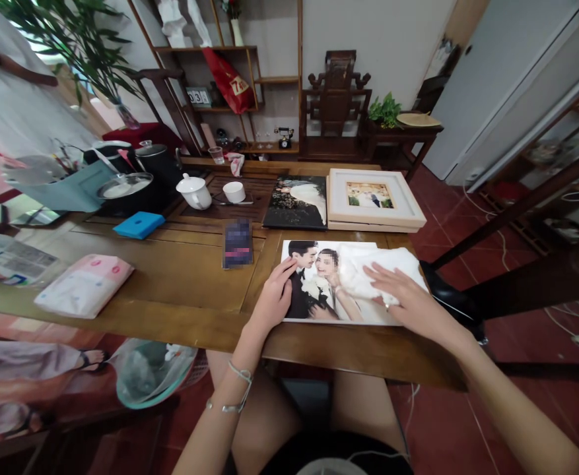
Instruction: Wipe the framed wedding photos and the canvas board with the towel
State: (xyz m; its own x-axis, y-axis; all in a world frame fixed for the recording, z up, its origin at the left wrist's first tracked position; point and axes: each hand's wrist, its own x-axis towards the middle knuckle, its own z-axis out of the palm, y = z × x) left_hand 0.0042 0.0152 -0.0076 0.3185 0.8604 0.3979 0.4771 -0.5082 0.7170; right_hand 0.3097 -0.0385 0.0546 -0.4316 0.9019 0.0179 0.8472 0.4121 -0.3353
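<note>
A photo album [313,290] with a wedding picture of a couple on its cover lies flat near the table's front edge. My left hand [275,293] rests at its left edge, fingers stretched over the cover. On the album's right part, a white cloth [398,262] is spread in folds and hides some of the picture. My right hand [401,290] lies flat on this cloth, fingers extended and a little apart. A ring shows on one finger.
Behind the album are a dark photo book [296,204] and a white picture frame [339,191]. A phone-like dark item [238,244], a blue box [139,225], a white teapot [194,191] and a tissue pack [85,285] stand leftward. Below is a lined bin [153,373]; another person's foot [94,358] shows.
</note>
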